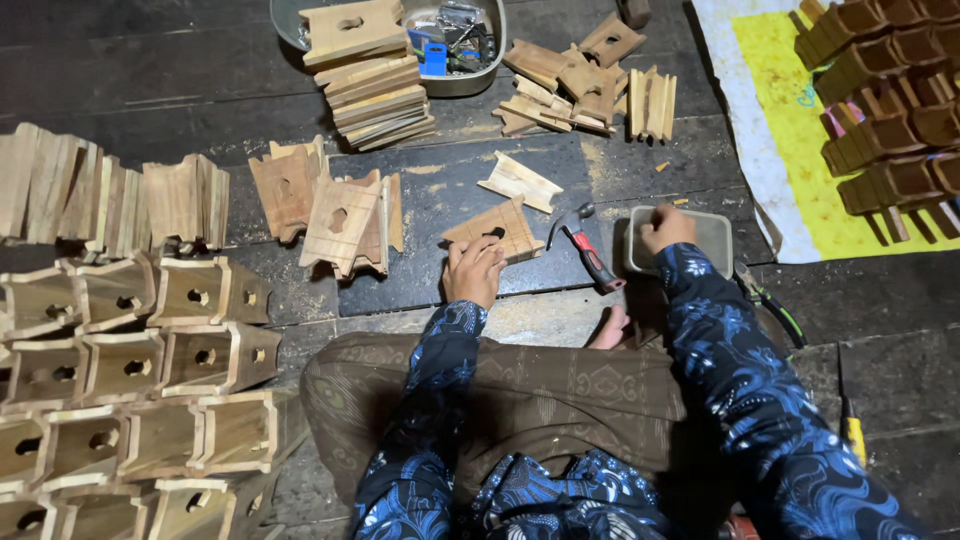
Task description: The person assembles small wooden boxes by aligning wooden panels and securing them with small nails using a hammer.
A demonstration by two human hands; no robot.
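I sit cross-legged on a dark plank floor. My left hand (473, 270) rests on a small wooden panel with a round hole (497, 229), pressing it flat on the floor. My right hand (665, 229) reaches into a shallow grey tray (718, 236), fingers curled; what it touches there is hidden. A hammer with a red and black handle (588, 251) lies on the floor between the two hands. Another plain wooden piece (520, 182) lies just beyond the panel.
Assembled wooden boxes with holes (140, 390) are stacked at left, upright slats (100, 195) behind them. Cut panels (335, 215) stand ahead. A metal basin (460, 45), stacked boards (375, 95), loose pieces (585, 85), pliers (770, 305), a screwdriver (850, 420) and darker boxes on a yellow cloth (890, 110) surround me.
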